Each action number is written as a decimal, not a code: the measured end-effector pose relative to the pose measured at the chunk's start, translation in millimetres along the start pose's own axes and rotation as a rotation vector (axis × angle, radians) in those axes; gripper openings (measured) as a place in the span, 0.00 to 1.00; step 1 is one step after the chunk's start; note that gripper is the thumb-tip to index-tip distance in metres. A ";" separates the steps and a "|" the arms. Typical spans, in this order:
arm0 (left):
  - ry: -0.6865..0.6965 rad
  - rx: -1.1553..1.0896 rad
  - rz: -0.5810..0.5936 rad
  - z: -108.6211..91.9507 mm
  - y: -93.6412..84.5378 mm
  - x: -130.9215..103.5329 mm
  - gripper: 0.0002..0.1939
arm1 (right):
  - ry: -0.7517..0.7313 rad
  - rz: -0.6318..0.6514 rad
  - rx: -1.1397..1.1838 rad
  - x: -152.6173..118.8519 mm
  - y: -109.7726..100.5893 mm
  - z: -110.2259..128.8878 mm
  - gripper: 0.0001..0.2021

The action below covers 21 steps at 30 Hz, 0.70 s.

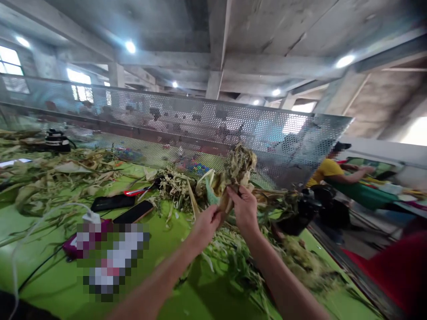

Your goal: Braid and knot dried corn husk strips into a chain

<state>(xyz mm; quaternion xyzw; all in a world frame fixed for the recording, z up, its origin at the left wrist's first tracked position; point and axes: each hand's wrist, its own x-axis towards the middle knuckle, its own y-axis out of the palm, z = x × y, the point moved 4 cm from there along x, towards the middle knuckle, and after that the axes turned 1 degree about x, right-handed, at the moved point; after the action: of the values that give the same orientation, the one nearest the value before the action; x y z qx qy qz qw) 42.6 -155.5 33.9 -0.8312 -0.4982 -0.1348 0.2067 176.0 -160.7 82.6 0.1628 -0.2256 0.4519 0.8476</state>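
Observation:
A bundle of dried, brownish leaves [242, 166], which looks like corn husk, is held upright over the table. My left hand [205, 224] is closed on its lower end, thumb on top. Higher up and to the right, my right hand [244, 208] pinches the same bundle with thumb and fingers. Just left of it stands a pale green curled piece [211, 189]. Shredded green husk strips [236, 262] lie on the table below my hands. A heap of curled dry shreds [176, 184] sits to the left.
On the green table [160, 271] lie two dark phones, one black [112, 202], a red cutter [136, 191], a purple power strip [78, 244] with cables, and loose husks [73, 173]. A perforated metal panel [187, 120] runs behind. A person in yellow [328, 173] works at right.

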 end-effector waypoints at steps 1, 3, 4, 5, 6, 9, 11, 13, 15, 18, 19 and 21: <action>0.000 -0.033 0.020 0.8 0.8 -1.9 0.10 | 0.004 -0.022 0.022 2.8 -0.9 -3.1 0.12; -0.006 -0.106 0.068 1.2 1.3 -4.4 0.11 | 0.003 -0.066 0.057 9.5 -3.7 -8.0 0.11; -0.019 -0.136 0.086 1.6 0.9 -5.2 0.11 | 0.002 -0.087 0.069 13.0 -5.5 -9.9 0.11; -0.037 -0.155 0.095 2.3 0.1 -5.6 0.11 | 0.004 -0.108 0.084 16.4 -7.6 -11.7 0.11; -0.059 -0.166 0.104 3.2 -0.6 -5.7 0.12 | 0.009 -0.125 0.100 19.4 -9.8 -13.3 0.11; -0.124 -0.225 0.135 7.2 -2.2 -4.5 0.12 | 0.055 -0.125 0.141 25.4 -15.6 -16.7 0.12; -0.162 -0.263 0.129 10.8 -4.3 -2.8 0.13 | 0.109 -0.079 0.153 26.8 -18.3 -17.1 0.14; -0.177 -0.268 0.089 14.4 -8.0 -1.0 0.15 | 0.196 0.031 0.168 26.6 -18.1 -17.0 0.15; -0.178 -0.256 0.063 17.7 -11.1 0.0 0.16 | 0.310 0.189 0.183 24.5 -14.8 -18.1 0.16; -0.192 -0.226 0.066 23.3 -11.9 -0.3 0.16 | 0.402 0.320 0.170 21.0 -11.1 -21.5 0.13; -0.198 -0.207 0.066 25.1 -11.5 -0.8 0.15 | 0.388 0.310 0.152 20.8 -11.1 -22.3 0.13; -0.203 -0.163 0.057 27.6 -10.1 -1.5 0.14 | 0.332 0.270 0.117 20.4 -10.8 -22.8 0.12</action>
<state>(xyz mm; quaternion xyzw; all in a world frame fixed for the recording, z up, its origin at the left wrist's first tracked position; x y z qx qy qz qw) 33.4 -139.3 11.1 -0.8685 -0.4801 -0.0838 0.0908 200.4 -141.4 73.3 0.1034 -0.0763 0.5943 0.7939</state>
